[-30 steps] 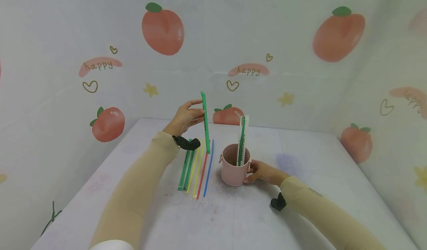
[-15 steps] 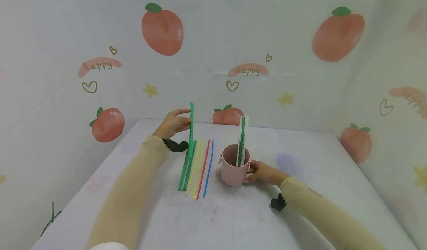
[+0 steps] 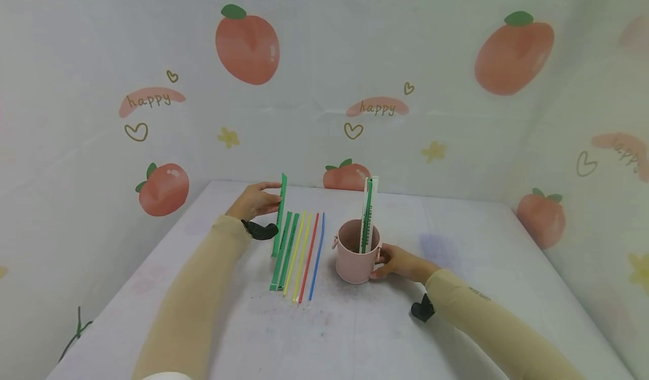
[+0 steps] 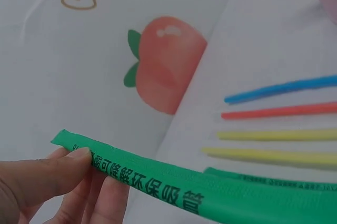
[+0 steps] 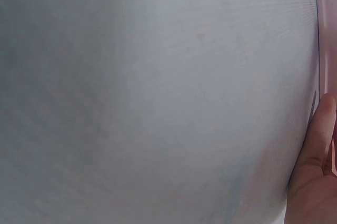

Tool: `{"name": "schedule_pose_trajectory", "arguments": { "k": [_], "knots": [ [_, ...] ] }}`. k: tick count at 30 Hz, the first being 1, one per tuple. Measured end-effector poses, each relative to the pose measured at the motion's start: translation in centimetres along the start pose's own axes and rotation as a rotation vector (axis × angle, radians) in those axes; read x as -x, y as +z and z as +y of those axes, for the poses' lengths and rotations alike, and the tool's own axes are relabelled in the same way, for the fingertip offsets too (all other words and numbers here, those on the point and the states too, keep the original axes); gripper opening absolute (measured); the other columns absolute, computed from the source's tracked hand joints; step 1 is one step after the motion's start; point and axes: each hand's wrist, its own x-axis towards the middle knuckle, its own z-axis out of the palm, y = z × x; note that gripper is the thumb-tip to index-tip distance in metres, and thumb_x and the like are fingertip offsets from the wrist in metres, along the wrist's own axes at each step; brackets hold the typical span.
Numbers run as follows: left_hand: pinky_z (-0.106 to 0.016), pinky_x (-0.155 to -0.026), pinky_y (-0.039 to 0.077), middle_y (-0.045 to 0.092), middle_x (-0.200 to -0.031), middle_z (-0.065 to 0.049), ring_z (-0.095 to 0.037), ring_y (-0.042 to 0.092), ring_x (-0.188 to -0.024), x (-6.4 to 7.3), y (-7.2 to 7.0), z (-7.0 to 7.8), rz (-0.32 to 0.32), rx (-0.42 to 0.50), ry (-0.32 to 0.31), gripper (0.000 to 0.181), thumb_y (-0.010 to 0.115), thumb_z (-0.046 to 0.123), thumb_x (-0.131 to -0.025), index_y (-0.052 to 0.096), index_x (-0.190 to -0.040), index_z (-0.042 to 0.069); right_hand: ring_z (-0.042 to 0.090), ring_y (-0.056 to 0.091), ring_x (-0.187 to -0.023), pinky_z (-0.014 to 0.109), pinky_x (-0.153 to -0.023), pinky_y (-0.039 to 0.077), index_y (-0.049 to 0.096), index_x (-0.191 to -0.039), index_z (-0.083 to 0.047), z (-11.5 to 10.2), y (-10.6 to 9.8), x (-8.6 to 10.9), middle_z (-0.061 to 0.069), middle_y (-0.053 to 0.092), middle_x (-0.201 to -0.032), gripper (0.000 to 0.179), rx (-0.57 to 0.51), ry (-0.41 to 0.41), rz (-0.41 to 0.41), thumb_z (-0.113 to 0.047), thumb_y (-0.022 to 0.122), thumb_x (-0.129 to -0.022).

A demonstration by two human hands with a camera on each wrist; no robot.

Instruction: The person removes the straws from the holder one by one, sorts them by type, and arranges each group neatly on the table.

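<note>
**Pinching the printed green packet near its upper end**

The left grip is pinching the printed green packet, which is leaning slightly just left of two green packets lying on the worktop. Yellow straws, a red straw and a blue straw are lying alongside, rightward in that order. The right grip is holding the pink bucket by its right side; standing packets are leaning inside, visible only in the head view.

The left wrist view is showing black Chinese print that the head view is not resolving, including "可降解环保吸管". The right wrist view is showing a digit touching the pink wall up close. The backdrop is displaying "happy"; the print on the standing packets is appearing too small to read.
</note>
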Motion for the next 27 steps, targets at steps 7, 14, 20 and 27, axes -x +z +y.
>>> {"name": "schedule_pose_trajectory", "arguments": {
  "k": [7,14,20,27],
  "knots": [
    [-0.025,-0.083,0.057,0.059,-0.098,-0.004,-0.008,0.064,-0.078,-0.6,-0.5,-2.0,0.013,-0.007,-0.06,0.056,0.058,-0.001,-0.094,0.042,-0.147,0.01,0.027,0.048,-0.118,0.055,-0.112,0.03,0.043,-0.139,-0.001,-0.1,0.1,0.1,0.013,0.058,-0.125,0.07,0.002,0.008,0.009,-0.008,0.079,-0.08],
    [-0.027,-0.082,0.057,0.06,-0.101,-0.008,-0.009,0.064,-0.077,-0.6,-0.5,-3.8,0.023,-0.023,-0.09,0.055,0.059,-0.003,-0.094,0.043,-0.146,0.007,0.028,0.049,-0.117,0.055,-0.111,0.031,0.043,-0.139,-0.001,-0.1,0.1,0.0,0.014,0.057,-0.126,0.069,0.001,0.008,0.012,-0.008,0.079,-0.08],
    [-0.023,-0.072,0.058,0.062,-0.099,-0.01,-0.012,0.066,-0.076,-1.0,-0.4,-5.3,0.027,-0.018,-0.119,0.055,0.06,-0.005,-0.092,0.045,-0.144,0.005,0.027,0.049,-0.117,0.054,-0.11,0.032,0.044,-0.138,-0.001,-0.1,0.0,-0.1,0.013,0.057,-0.126,0.068,0.01,0.016,0.02,-0.008,0.079,-0.08],
    [-0.021,-0.063,0.057,0.062,-0.094,-0.01,-0.013,0.066,-0.073,-1.3,-0.2,-6.5,0.057,-0.019,-0.153,0.051,0.06,-0.008,-0.091,0.048,-0.14,0.002,0.028,0.05,-0.117,0.052,-0.11,0.034,0.044,-0.137,-0.001,0.0,0.0,-0.1,0.014,0.056,-0.126,0.068,0.004,0.021,0.017,-0.009,0.079,-0.08]
  ]
}}
